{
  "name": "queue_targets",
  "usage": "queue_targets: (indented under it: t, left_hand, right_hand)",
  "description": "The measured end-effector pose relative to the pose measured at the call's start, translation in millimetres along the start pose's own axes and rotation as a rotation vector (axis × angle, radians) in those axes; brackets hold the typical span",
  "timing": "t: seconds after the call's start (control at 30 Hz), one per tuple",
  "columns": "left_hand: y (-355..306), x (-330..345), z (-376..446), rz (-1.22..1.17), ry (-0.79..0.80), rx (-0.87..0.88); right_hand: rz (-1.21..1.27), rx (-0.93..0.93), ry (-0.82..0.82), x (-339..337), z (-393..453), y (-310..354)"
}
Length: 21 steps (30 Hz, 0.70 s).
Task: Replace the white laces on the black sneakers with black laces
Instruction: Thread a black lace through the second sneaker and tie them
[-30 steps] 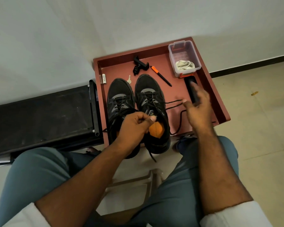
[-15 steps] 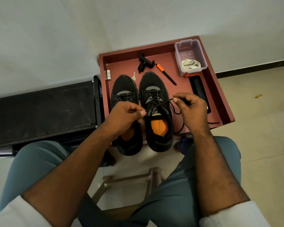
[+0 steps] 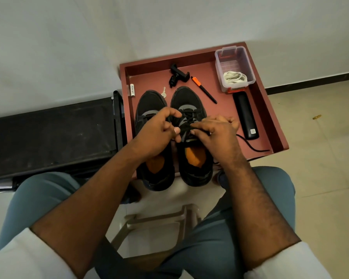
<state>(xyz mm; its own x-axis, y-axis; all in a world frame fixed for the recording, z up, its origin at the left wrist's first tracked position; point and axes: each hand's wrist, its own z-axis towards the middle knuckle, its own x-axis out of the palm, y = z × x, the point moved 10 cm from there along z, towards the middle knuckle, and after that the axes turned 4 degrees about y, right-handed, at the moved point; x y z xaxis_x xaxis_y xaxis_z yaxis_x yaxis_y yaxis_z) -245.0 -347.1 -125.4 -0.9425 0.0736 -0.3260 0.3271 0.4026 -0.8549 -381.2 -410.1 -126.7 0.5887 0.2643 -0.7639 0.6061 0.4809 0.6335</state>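
Observation:
Two black sneakers with orange insoles stand side by side on a red-brown tray [image 3: 270, 109]: the left sneaker [image 3: 149, 103] and the right sneaker [image 3: 189, 99]. My left hand [image 3: 159, 131] and my right hand [image 3: 214, 130] meet over the right sneaker's tongue, each pinching the black lace [image 3: 184, 128] threaded through it. A loose end of that lace [image 3: 250, 146] trails right across the tray. The white laces [image 3: 235, 77] lie bundled in a clear plastic box [image 3: 250, 63] at the tray's back right.
On the tray lie a black-and-orange pen [image 3: 204, 90], a black phone clamp [image 3: 178, 74], a small key [image 3: 164, 93], a white battery [image 3: 132, 90] and a long black case [image 3: 246, 115]. A black bench [image 3: 48, 133] stands left. A stool [image 3: 155, 222] sits between my knees.
My right hand came in from the tray's right side to the right sneaker, taking up the lace. Both hands have closed together over the tongue, and the lace between them has shortened.

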Motion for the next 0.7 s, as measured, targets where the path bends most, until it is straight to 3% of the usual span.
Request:
queue_targets:
  t: [0.13, 0.23, 0.3, 0.37, 0.53, 0.7]
  left_hand:
    - [-5, 7, 3, -0.008, -0.014, 0.038]
    - [5, 4, 10, -0.045, -0.061, -0.006]
    - [19, -3, 11, -0.055, -0.169, -0.074]
    - [32, -1, 13, 0.001, -0.258, -0.14]
    - [34, 17, 25, 0.218, -0.271, -0.134]
    - [58, 14, 23, 0.039, -0.289, -0.191]
  right_hand:
    - [0.145, -0.003, 0.158, 25, -3, 11]
    - [0.505, 0.097, 0.084, 21, -2, -5]
    - [0.58, 0.193, -0.012, 9, -3, -24]
    - [0.449, 0.189, -0.052, 4, -1, -32]
    - [0.01, 0.151, 0.046, 22, 1, -20]
    - [-0.214, 0.096, 0.056, 33, 2, -10]
